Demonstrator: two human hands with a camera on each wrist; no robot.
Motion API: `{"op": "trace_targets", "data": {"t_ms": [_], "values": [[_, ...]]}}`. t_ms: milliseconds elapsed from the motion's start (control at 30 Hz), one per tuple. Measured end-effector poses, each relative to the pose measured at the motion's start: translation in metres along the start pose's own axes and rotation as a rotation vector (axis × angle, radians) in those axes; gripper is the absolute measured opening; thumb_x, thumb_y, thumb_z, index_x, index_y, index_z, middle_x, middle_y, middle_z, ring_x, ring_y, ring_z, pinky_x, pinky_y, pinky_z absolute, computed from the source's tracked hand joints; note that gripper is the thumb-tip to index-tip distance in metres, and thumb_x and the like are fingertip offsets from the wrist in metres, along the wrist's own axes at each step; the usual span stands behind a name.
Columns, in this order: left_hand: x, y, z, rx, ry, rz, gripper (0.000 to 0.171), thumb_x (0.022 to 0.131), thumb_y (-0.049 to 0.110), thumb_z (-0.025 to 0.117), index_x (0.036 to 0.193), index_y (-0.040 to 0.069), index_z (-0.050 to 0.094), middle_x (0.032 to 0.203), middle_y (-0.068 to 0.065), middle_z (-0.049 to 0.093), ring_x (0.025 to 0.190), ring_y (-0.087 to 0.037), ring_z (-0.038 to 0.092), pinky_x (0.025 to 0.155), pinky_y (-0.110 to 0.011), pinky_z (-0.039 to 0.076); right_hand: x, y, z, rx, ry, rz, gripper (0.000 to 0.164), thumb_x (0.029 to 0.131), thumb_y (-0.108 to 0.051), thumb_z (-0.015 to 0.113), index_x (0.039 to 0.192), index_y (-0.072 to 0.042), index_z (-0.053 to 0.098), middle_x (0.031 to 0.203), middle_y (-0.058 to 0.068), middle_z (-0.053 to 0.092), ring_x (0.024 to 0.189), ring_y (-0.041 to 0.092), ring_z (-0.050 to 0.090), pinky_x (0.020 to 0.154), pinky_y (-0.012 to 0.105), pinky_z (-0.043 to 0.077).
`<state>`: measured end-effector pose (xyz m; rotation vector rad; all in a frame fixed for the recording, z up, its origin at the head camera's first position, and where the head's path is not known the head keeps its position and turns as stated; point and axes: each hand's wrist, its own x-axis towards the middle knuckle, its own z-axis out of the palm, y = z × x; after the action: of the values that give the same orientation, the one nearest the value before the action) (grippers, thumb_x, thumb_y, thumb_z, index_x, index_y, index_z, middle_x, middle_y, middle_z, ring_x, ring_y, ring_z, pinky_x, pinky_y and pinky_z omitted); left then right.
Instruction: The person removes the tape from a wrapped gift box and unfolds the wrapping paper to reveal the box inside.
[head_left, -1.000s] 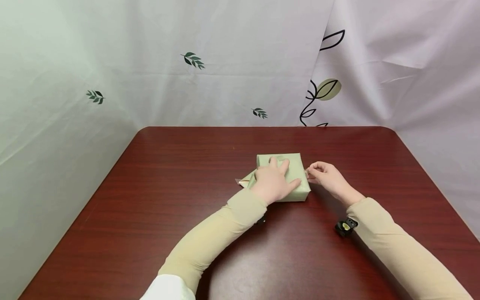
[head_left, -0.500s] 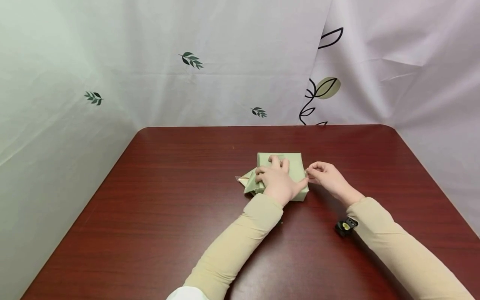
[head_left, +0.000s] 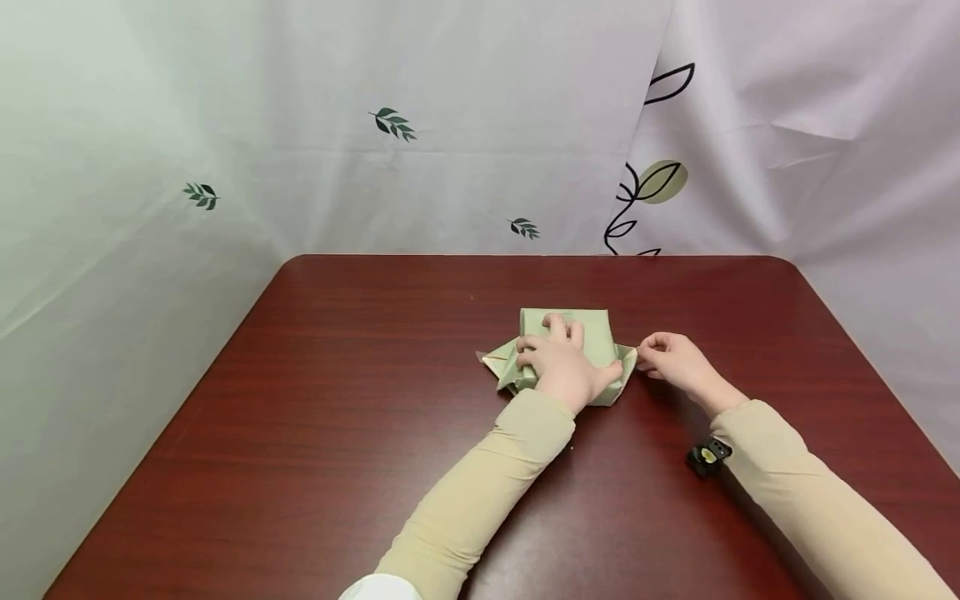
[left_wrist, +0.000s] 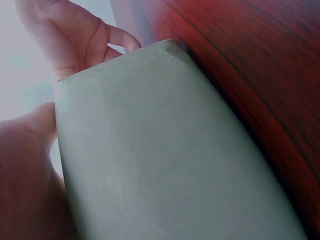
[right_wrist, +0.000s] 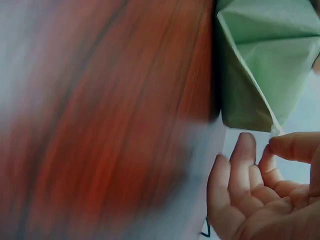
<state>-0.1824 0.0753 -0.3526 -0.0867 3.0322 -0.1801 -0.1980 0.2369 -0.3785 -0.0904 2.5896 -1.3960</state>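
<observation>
A small box (head_left: 595, 332) wrapped in light green paper lies on the table. My left hand (head_left: 566, 367) rests spread over its top, fingers bent, thumb along the right edge. At the box's right end a pointed paper flap (head_left: 627, 363) sticks out. My right hand (head_left: 678, 365) pinches the tip of that flap between thumb and forefinger. In the right wrist view the folded flap (right_wrist: 245, 85) stands open, with a small whitish bit at its tip by the fingertips. The left wrist view is filled by a smooth side of the box (left_wrist: 165, 145).
Another pointed paper flap (head_left: 501, 360) juts out at the box's left end, with a clear strip like tape on its tip. The dark red wooden table (head_left: 337, 400) reaches back to a pale curtain (head_left: 450, 183) with leaf prints.
My right hand has drawn to the right, and the right end flap has come away from the box with it. My left hand has shifted right on the box top.
</observation>
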Motion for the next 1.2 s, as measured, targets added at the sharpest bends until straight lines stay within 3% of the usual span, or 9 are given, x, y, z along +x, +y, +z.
{"op": "trace_targets", "data": {"t_ms": [167,333,533,733,900,1067,1200], "values": [[0.000,0.001,0.000,0.009,-0.011,0.000,0.090,0.072,0.087,0.031,0.140,0.028,0.029,0.148,-0.004,0.021,0.107,-0.047,0.047,0.072,-0.049,0.046,0.000,0.006,-0.008,-0.242,0.031,-0.027,0.018,0.088,-0.010,0.049,0.087,0.004,0.060,0.072,0.005,0.063,0.062,0.009,0.055,0.057,0.024,0.045],[0.000,0.003,0.000,0.024,-0.005,0.002,0.088,0.073,0.087,0.031,0.137,0.027,0.032,0.148,-0.004,0.022,0.106,-0.047,0.048,0.073,-0.050,0.046,0.001,0.013,-0.017,-0.365,0.022,-0.006,0.013,0.084,-0.013,0.056,0.081,0.000,0.060,0.063,-0.001,0.057,0.059,0.012,0.049,0.057,0.027,0.038],[0.000,0.003,-0.001,0.022,-0.012,-0.004,0.087,0.072,0.086,0.032,0.137,0.028,0.032,0.148,-0.003,0.022,0.108,-0.047,0.047,0.073,-0.049,0.045,0.000,0.016,-0.027,-0.336,-0.016,0.027,0.024,0.080,-0.014,0.067,0.090,0.005,0.057,0.068,0.001,0.056,0.062,0.013,0.050,0.059,0.029,0.040],[-0.001,0.001,-0.001,0.015,-0.004,-0.011,0.086,0.072,0.086,0.034,0.136,0.029,0.032,0.148,-0.003,0.022,0.108,-0.046,0.047,0.073,-0.049,0.045,0.001,0.018,-0.036,-0.348,-0.046,0.007,0.020,0.080,-0.008,0.067,0.089,0.007,0.057,0.070,0.001,0.057,0.065,0.012,0.048,0.060,0.029,0.040],[-0.001,0.002,-0.001,0.009,-0.007,-0.015,0.087,0.072,0.086,0.034,0.138,0.029,0.031,0.148,-0.003,0.022,0.111,-0.046,0.046,0.074,-0.049,0.045,0.002,0.010,-0.039,-0.391,0.040,-0.014,0.025,0.087,-0.019,0.062,0.094,0.005,0.059,0.078,0.012,0.061,0.071,0.021,0.055,0.062,0.031,0.041],[0.000,0.001,-0.001,-0.007,-0.035,-0.007,0.087,0.073,0.086,0.034,0.139,0.030,0.030,0.148,-0.004,0.020,0.113,-0.046,0.045,0.075,-0.049,0.045,-0.001,-0.009,-0.026,-0.373,0.154,-0.094,0.025,0.088,-0.022,0.062,0.096,0.001,0.062,0.091,0.018,0.066,0.083,0.028,0.059,0.069,0.032,0.043],[0.001,-0.001,-0.001,-0.009,-0.050,0.008,0.087,0.074,0.086,0.031,0.141,0.030,0.028,0.149,-0.004,0.020,0.112,-0.046,0.045,0.076,-0.050,0.045,-0.001,-0.023,-0.014,-0.299,0.128,-0.131,0.026,0.089,-0.024,0.063,0.100,0.000,0.064,0.094,0.017,0.068,0.080,0.020,0.060,0.070,0.030,0.044]]}}
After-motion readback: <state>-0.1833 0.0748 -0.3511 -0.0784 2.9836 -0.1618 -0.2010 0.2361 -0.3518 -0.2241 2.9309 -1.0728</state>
